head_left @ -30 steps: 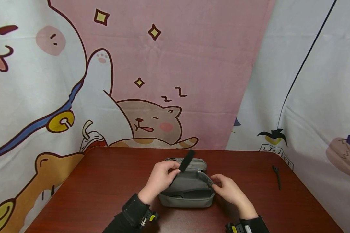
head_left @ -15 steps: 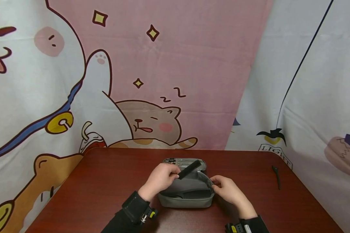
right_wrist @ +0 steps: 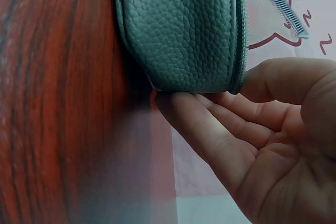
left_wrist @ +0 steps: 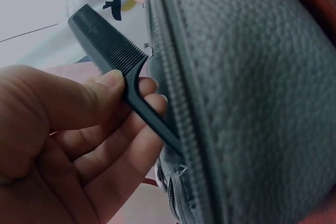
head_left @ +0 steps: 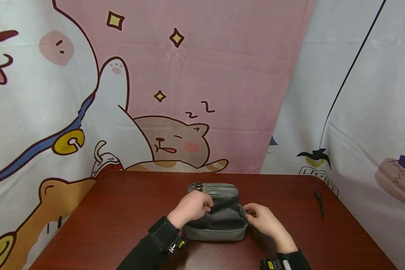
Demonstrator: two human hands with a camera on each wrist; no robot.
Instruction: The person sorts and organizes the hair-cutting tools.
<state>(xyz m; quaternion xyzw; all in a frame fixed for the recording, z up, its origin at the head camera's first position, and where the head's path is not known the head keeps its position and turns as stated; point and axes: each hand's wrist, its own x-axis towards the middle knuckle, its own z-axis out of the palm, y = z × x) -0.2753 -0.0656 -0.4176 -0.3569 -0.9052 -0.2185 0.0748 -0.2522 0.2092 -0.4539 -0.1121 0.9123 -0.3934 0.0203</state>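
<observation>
- The left hand [head_left: 193,207] pinches a black comb [left_wrist: 109,41] between thumb and fingers, at the narrow part where the teeth finish and the handle begins.
- The comb is tilted at the open bag [head_left: 216,234]: its toothed part is outside, and the end of its handle is hidden behind the zipper [left_wrist: 181,103] edge.
- The right hand [head_left: 264,222] holds the bag at its right side, the thumb at the zipper edge and the fingers against the outer wall.
- The grey bag sits on the brown table [head_left: 121,217], its lid [head_left: 224,190] folded back.
- Inside the bag lies a dark object [head_left: 227,225].
- A small black object [head_left: 319,204] lies on the table, well apart at the right.
</observation>
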